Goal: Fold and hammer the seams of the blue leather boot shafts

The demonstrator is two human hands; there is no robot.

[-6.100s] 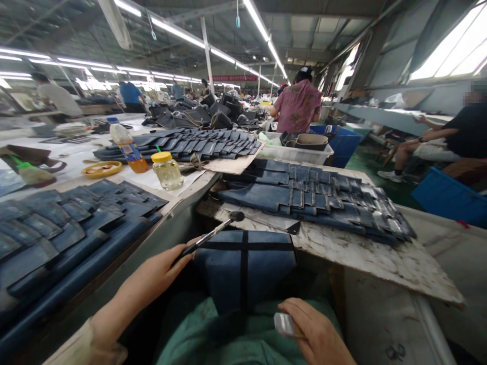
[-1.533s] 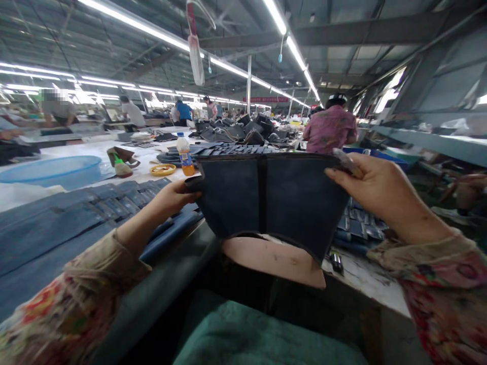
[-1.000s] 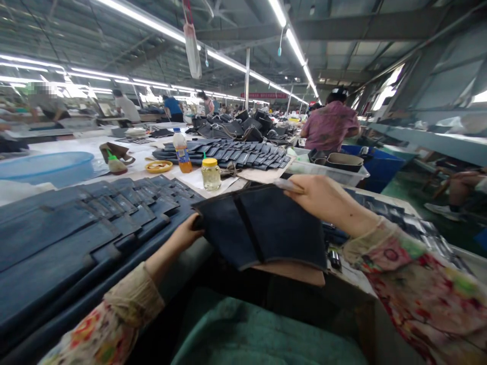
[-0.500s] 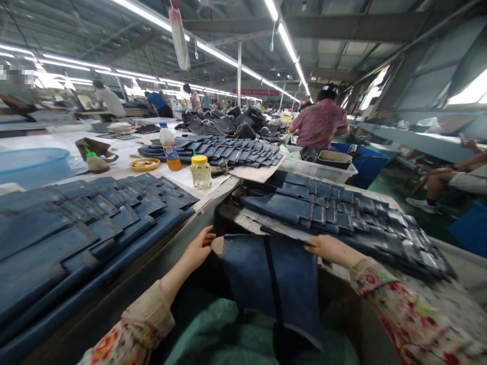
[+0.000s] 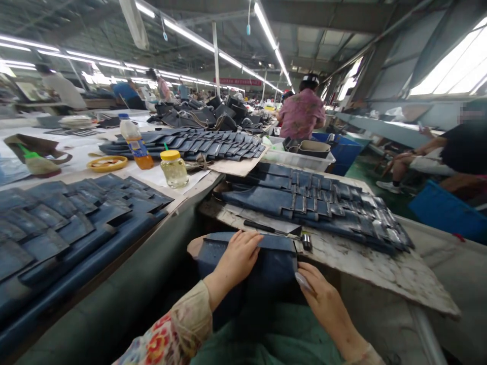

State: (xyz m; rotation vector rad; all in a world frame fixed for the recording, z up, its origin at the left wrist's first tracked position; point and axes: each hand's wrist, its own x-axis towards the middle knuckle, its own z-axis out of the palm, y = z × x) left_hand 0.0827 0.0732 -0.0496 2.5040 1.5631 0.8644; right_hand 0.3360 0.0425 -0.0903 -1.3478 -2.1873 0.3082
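Observation:
A dark blue leather-like piece [image 5: 274, 263] spans the edge of the work surface and hangs toward my lap. Its far edge is folded over in a strip, and a tan tip shows at its left end. My left hand [image 5: 236, 258] lies on that folded strip with its fingers stretched flat. At the piece's right edge, my right hand [image 5: 323, 296] has its fingers closed on the border. Something grey and shiny shows by the right thumb; I cannot tell whether it is a nail or a small tool. Just beyond lie a black-handled tool [image 5: 266, 227] and a small black-and-silver item [image 5: 306, 241].
Overlapping blue pieces lie on the right board [image 5: 422, 284] and in a left stack [image 5: 76, 218]. Behind are a yellow-lidded jar [image 5: 175, 170], a bottle [image 5: 136, 142], a yellow dish [image 5: 107, 163] and a white bin [image 5: 304, 159]. A co-worker in pink [image 5: 304, 114] stands farther back.
My left hand has moved from the piece's left corner onto its upper edge, which is now folded over. The right hand has come lower and nearer. The view has swung right.

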